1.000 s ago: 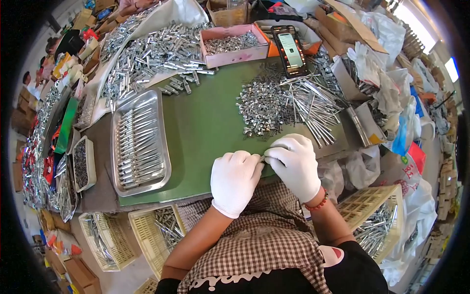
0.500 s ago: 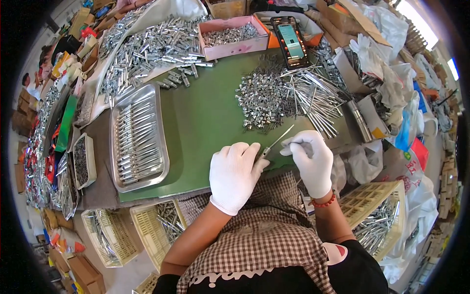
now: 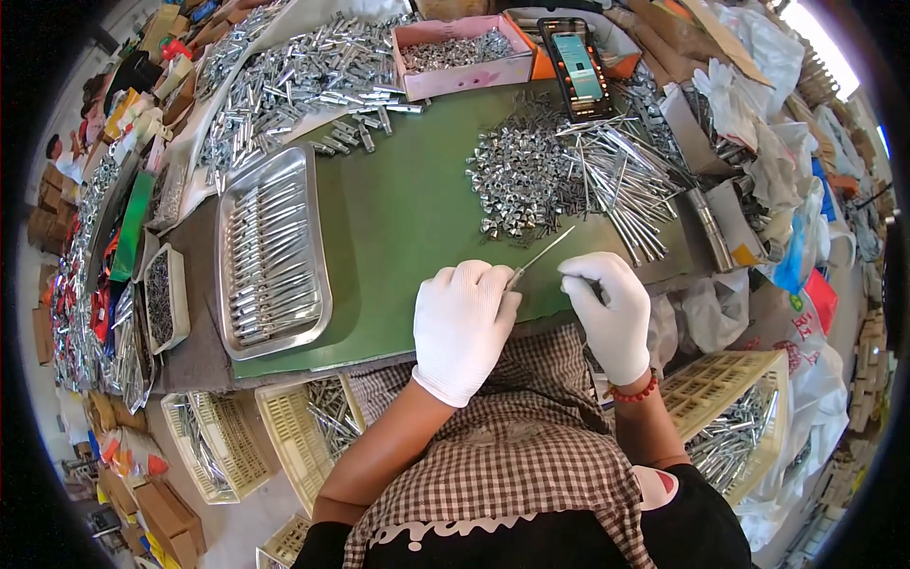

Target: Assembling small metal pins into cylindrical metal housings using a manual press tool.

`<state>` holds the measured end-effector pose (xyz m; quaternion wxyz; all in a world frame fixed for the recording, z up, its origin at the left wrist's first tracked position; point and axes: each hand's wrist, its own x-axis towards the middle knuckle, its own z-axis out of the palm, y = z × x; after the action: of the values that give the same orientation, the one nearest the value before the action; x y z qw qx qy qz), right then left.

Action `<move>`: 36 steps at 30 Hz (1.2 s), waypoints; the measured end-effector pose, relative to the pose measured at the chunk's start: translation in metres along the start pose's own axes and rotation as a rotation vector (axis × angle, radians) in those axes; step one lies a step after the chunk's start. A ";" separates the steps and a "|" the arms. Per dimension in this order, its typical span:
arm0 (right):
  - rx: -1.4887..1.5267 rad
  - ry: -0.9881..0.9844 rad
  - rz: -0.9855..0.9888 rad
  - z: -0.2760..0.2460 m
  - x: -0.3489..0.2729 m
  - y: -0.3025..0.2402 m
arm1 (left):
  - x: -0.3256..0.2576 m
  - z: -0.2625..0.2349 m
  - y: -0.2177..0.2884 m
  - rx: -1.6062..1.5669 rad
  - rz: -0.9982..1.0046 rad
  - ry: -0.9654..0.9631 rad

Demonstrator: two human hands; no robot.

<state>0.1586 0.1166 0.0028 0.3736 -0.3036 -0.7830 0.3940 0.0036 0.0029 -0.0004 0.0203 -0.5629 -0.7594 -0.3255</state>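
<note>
Head view. Landmark for all places: a shallow rectangular silver metal tray (image 3: 284,343) on the green-topped desk (image 3: 389,190).

Left hand (image 3: 464,327), in a white knit glove: right of the tray; thumb and forefinger pinched together on a slender silver metal rod (image 3: 543,256), remaining fingers folded.

Right hand (image 3: 611,313), in a matching white glove, red bead bracelet (image 3: 637,389) at the wrist: farther right of the tray, just beside the rod; fingers curled, thumb close to the forefinger, narrow gap. Whether a small part is held there cannot be told.

Lettering: white script across a black shirt (image 3: 701,517), nearer the wearer than the tray, partly covered by a brown-and-white checked apron (image 3: 512,474); red print on a white plastic bag (image 3: 806,379), far right of the tray; a black phone (image 3: 576,71) with lit screen, beyond the tray and to its right, text too small to make out.

Rod: right of the tray, well apart from it; straight, bright, thin; thicker sleeve-like end at the glove, free end slanting away and rightward.

Tray contents: one row of slender silver metal pieces (image 3: 275,261), laid side by side crosswise.
</note>
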 end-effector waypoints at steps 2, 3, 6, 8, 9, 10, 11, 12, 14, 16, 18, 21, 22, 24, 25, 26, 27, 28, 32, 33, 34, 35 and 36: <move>-0.060 -0.014 -0.093 0.002 0.002 -0.002 | 0.001 0.001 -0.002 0.013 0.005 -0.005; -0.062 -0.014 -0.092 0.001 0.002 -0.002 | 0.001 0.001 -0.003 0.012 -0.003 -0.019; -0.084 -0.055 -0.103 0.002 0.003 -0.001 | 0.001 0.002 -0.004 0.010 -0.009 -0.017; -0.182 -0.041 -0.214 0.004 0.005 0.002 | 0.001 0.002 -0.003 0.010 -0.002 -0.001; -0.182 -0.041 -0.213 0.005 0.006 0.002 | 0.002 0.001 -0.002 -0.004 -0.010 -0.009; -0.199 -0.046 -0.220 0.007 0.008 0.000 | 0.003 0.000 -0.002 -0.019 -0.020 -0.015; -0.217 -0.050 -0.227 0.009 0.010 0.000 | 0.002 0.001 -0.004 -0.019 -0.022 -0.015; -0.216 -0.053 -0.227 0.011 0.011 0.000 | 0.001 0.003 -0.006 -0.041 0.002 0.015; -0.281 -0.081 -0.259 0.013 0.014 0.000 | 0.002 0.003 -0.007 -0.063 0.026 0.047; -0.297 -0.097 -0.262 0.015 0.017 -0.001 | 0.003 0.002 -0.006 -0.085 0.014 0.032; -0.313 -0.113 -0.264 0.017 0.019 -0.001 | 0.004 0.001 -0.005 -0.087 0.004 0.019; -0.334 -0.149 -0.297 0.019 0.022 0.000 | 0.004 0.001 -0.005 -0.085 -0.007 0.003; -0.338 -0.151 -0.316 0.020 0.023 -0.001 | 0.005 0.001 -0.005 -0.082 -0.007 -0.001; -0.344 -0.153 -0.335 0.020 0.027 -0.004 | 0.005 0.001 -0.005 -0.076 0.008 0.000; -0.446 -0.208 -0.430 0.020 0.029 -0.007 | 0.005 0.000 -0.005 -0.068 0.023 0.001; -0.548 -0.262 -0.525 0.020 0.031 -0.009 | 0.005 -0.001 -0.004 -0.070 0.024 0.002; -0.551 -0.261 -0.524 0.021 0.033 -0.010 | 0.005 -0.002 -0.004 -0.027 0.010 -0.037; -0.576 -0.306 -0.567 0.022 0.034 -0.011 | 0.005 -0.003 -0.004 0.015 -0.002 -0.076; -0.574 -0.388 -0.530 0.017 0.033 -0.011 | 0.004 -0.003 -0.005 0.006 -0.005 -0.075; -0.573 -0.387 -0.530 0.015 0.034 -0.012 | 0.003 -0.002 -0.006 -0.036 -0.008 -0.057; -0.543 -0.316 -0.507 0.011 0.034 -0.013 | 0.001 -0.001 -0.006 -0.079 -0.013 -0.042; -0.511 -0.246 -0.482 0.007 0.034 -0.012 | 0.001 -0.001 -0.005 -0.078 -0.014 -0.046; -0.547 -0.234 -0.445 0.004 0.033 -0.002 | 0.002 -0.002 -0.005 -0.075 -0.014 -0.039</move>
<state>0.1373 0.1397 0.0147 0.2632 -0.1674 -0.9436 0.1114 -0.0021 0.0028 0.0001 -0.0177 -0.5640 -0.7511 -0.3428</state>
